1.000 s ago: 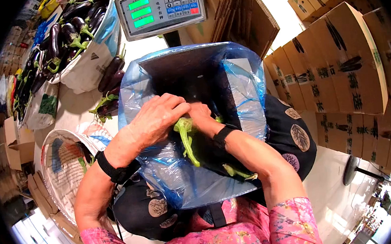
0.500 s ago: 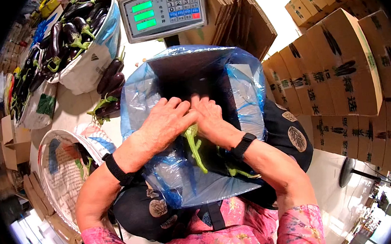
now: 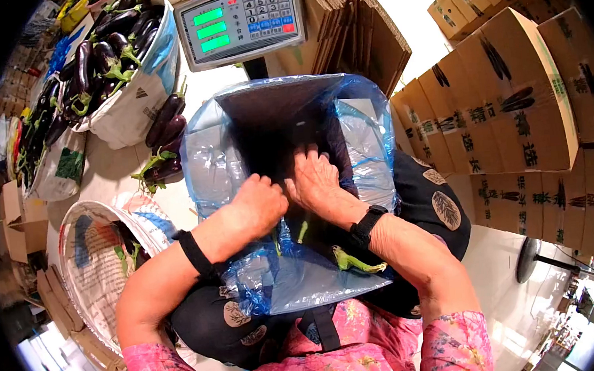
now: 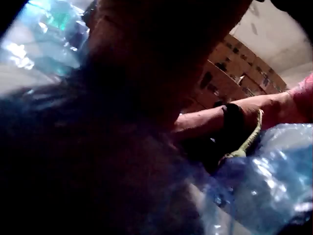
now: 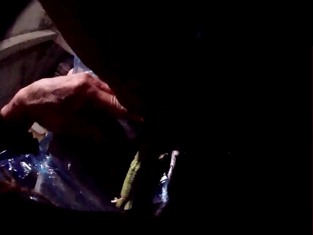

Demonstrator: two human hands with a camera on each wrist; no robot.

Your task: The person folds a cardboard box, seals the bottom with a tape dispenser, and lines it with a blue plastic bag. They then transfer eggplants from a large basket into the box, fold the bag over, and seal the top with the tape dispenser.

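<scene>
A cardboard box (image 3: pixel 280 102) lined with blue plastic film (image 3: pixel 372 162) stands between the person's knees. Inside it are dark eggplants, mostly lost in shadow. One green eggplant stalk (image 3: pixel 357 261) lies at the near right, and another stalk (image 3: pixel 303 232) points toward the person below the hands. The left hand (image 3: pixel 260 204) is at the box's left inner side, fingers curled and tips hidden, with film just beneath it; I cannot tell what it holds. Beside it the right hand (image 3: pixel 316 184) reaches palm down into the box, fingers extended. Both wrist views are very dark.
An electronic scale (image 3: pixel 242 22) stands beyond the box, next to folded cardboard (image 3: pixel 362 34). A big sack of eggplants (image 3: pixel 124 112) is at the far left, with loose eggplants (image 3: pixel 166 122) beside it. A white woven sack (image 3: pixel 93 250) stands near left; printed cartons (image 3: pixel 499 100) are stacked right.
Both hands leave the long green stalk in the middle, which now shows lower in the box. The left hand has drawn back and curled; the right hand stays inside, fingers forward.
</scene>
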